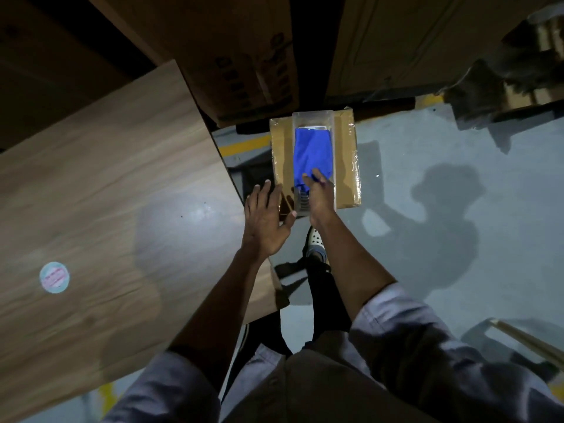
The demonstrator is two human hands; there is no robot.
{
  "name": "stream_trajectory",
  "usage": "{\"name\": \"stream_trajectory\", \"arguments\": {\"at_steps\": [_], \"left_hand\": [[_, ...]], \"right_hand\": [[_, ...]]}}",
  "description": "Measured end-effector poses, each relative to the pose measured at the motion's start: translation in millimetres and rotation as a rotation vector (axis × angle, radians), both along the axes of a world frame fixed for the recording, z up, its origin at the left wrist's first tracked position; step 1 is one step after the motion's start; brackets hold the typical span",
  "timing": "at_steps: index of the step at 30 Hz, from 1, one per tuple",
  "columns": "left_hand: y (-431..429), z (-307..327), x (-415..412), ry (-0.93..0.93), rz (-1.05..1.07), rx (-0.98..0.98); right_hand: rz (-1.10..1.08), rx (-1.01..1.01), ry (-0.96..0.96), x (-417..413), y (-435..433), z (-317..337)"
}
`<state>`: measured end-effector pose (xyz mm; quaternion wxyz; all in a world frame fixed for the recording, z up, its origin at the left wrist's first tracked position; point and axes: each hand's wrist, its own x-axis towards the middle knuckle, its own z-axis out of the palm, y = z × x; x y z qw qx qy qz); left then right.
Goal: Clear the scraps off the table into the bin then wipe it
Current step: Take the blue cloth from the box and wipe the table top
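Grey floor [427, 154] with yellow painted lines fills the right of the head view, dim and patchy with shadow. On the left stands the wood-grain surface [106, 178], bearing a round pale sticker [54, 276] near its left side. Large brown cartons [232, 56] lean behind its far corner.

Just beyond the surface's right edge, a clear bin [311, 116] rests on a film-wrapped cardboard box [346, 166] on the floor. A blue cloth [311, 148] lies inside the bin, filling most of its far half.

Reaching into the bin, the right hand [319, 193] has its grip pinched on the near edge of the blue cloth, with a fold of blue showing between the fingers. Beside it, the left hand [265, 221] hovers by the surface's right corner, its grip spread and holding nothing.

Below the wrists a white perforated shoe [316, 242] shows on the floor. Pale wooden sticks [531, 340] cross the lower right corner.
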<state>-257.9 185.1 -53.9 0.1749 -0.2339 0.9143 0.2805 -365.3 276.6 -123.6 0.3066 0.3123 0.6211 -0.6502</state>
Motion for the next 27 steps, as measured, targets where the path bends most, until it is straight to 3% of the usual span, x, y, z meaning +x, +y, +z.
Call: {"name": "stream_trajectory", "arguments": {"at_steps": [4, 7, 10, 12, 14, 19, 22, 27], "left_hand": [[-2.1, 38.5, -3.3, 0.152, 0.446, 0.470], [-4.5, 70.2, 0.8, 0.127, 0.822, 0.829], [-12.2, 96.6, 18.8, 0.026, 0.922, 1.234], [-19.5, 109.7, 30.8, 0.077, 0.932, 1.443], [-29.7, 124.5, 48.6, 0.157, 0.945, 1.509], [-62.3, 138.3, 99.0, 0.272, 0.963, 1.460], [-77.5, 141.8, 131.6, 0.287, 0.965, 1.493], [-83.6, 150.2, 173.9, 0.288, 0.954, 1.571]], "right_hand": [[0.021, 0.048, 0.261, 22.8, 19.3, 52.4], [-0.038, -0.028, 0.381, 46.7, 34.6, 104.3], [-0.016, -0.110, 0.499, 81.9, 42.0, 149.3], [0.028, -0.166, 0.556, 106.7, 41.0, 169.9], [0.050, -0.191, 0.598, 140.0, 35.0, 186.1], [0.176, -0.095, 0.626, 217.9, 15.1, 186.7], [0.315, 0.119, 0.630, 252.2, 10.4, 177.6], [0.470, 0.384, 0.859, 289.3, 10.7, 189.5]]}}
